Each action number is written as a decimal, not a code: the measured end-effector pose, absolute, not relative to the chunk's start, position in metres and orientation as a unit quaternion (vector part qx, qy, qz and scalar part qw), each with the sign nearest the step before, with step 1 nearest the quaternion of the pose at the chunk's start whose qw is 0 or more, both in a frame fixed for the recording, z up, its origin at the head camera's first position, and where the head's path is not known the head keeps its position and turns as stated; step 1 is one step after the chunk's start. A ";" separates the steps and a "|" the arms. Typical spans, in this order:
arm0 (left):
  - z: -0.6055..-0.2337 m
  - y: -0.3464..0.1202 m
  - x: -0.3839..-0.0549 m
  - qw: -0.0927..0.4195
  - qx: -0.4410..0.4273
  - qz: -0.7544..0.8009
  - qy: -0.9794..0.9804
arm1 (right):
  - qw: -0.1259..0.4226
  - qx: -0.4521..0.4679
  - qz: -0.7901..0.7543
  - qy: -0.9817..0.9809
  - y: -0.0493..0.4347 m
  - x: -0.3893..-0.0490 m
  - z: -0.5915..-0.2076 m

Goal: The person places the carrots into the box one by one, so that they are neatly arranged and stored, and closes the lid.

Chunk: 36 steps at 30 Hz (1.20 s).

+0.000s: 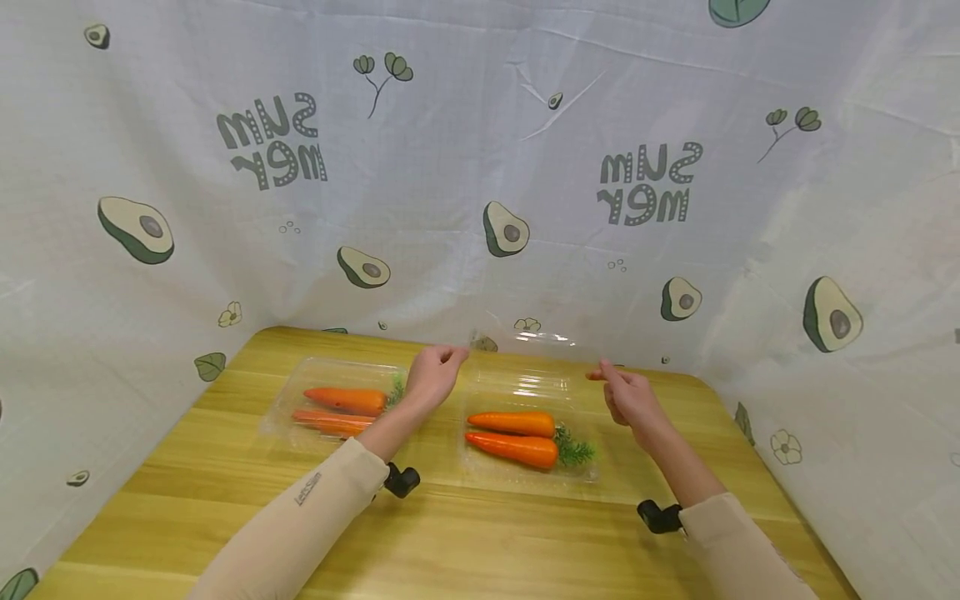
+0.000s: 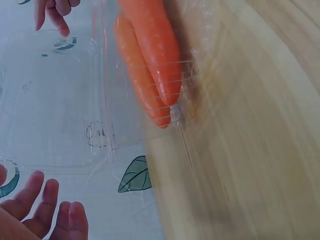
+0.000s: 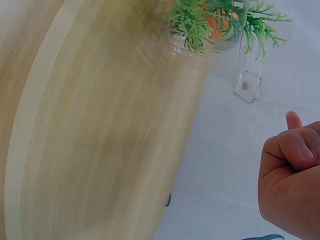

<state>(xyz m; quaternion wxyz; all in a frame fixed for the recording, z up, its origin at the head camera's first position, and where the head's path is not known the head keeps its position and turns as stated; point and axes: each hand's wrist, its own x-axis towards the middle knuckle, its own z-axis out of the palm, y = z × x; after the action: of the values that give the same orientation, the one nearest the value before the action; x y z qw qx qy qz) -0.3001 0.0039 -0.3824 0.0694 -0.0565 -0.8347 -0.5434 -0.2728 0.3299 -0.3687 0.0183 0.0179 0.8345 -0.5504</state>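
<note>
A clear plastic clamshell box [image 1: 480,475] holds two orange carrots [image 1: 517,448] with feathery green tops [image 2: 150,50] hidden in the left wrist view. Its transparent lid [image 2: 50,105] stands raised at the back. My left hand [image 1: 435,375] is at the lid's left edge, fingertips right by the rim and fingers spread in the left wrist view. At the opposite edge is my right hand [image 1: 630,398], its index finger extended toward the rim and the other fingers bent. The green leaves [image 3: 190,22] show through the plastic in the right wrist view.
To the left, partly behind my left forearm, lies another clear box [image 1: 281,408] with orange carrots [image 1: 345,400] inside. The wooden table [image 1: 465,542] ends at a white curtain [image 1: 450,167] printed with avocados, which surrounds it at the back and sides.
</note>
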 end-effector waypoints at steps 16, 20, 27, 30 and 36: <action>-0.383 -0.005 -0.281 0.074 -0.094 -0.529 -0.840 | 0.059 0.006 -0.564 0.824 0.332 -0.255 -0.368; -0.386 -0.006 -0.277 0.071 -0.099 -0.530 -0.839 | 0.066 -0.002 -0.567 0.821 0.333 -0.251 -0.368; -0.389 -0.010 -0.269 0.068 -0.121 -0.526 -0.839 | 0.076 -0.001 -0.567 0.820 0.334 -0.243 -0.368; -0.389 -0.012 -0.265 0.064 -0.126 -0.526 -0.839 | 0.079 -0.001 -0.571 0.817 0.334 -0.240 -0.368; -0.390 -0.014 -0.258 0.050 -0.132 -0.529 -0.837 | 0.083 0.001 -0.588 0.805 0.335 -0.235 -0.370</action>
<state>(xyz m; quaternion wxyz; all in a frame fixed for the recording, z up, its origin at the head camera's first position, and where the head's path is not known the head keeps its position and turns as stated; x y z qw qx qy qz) -0.2578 -0.0137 -0.3904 0.0502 -0.1320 -0.8368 -0.5290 -0.2348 0.3347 -0.3698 0.0831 0.0009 0.8045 -0.5881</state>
